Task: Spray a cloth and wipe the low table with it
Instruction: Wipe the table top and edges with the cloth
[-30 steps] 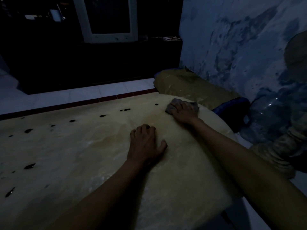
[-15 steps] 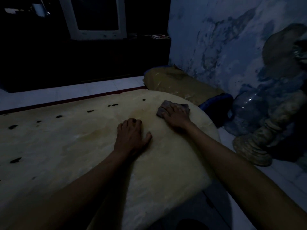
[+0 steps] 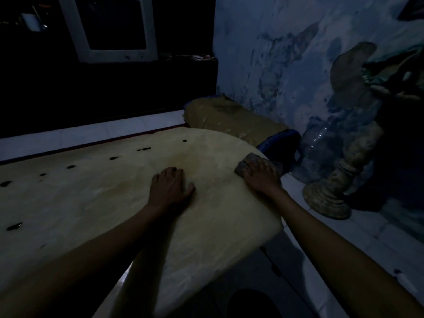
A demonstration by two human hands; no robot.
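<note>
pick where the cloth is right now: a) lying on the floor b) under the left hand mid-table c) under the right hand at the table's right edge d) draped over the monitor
c: the right hand presses the cloth flat at the low table's right edge, while the left hand rests bare on the tabletop.

Low table: tan, scattered black spots. Cloth: grey-brown. Wall: mottled blue-white. Monitor: white casing, dark screen.

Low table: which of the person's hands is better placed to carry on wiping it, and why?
Right. The right hand already presses the cloth at the low table edge; the left hand lies flat on bare tabletop, holding nothing.
</note>
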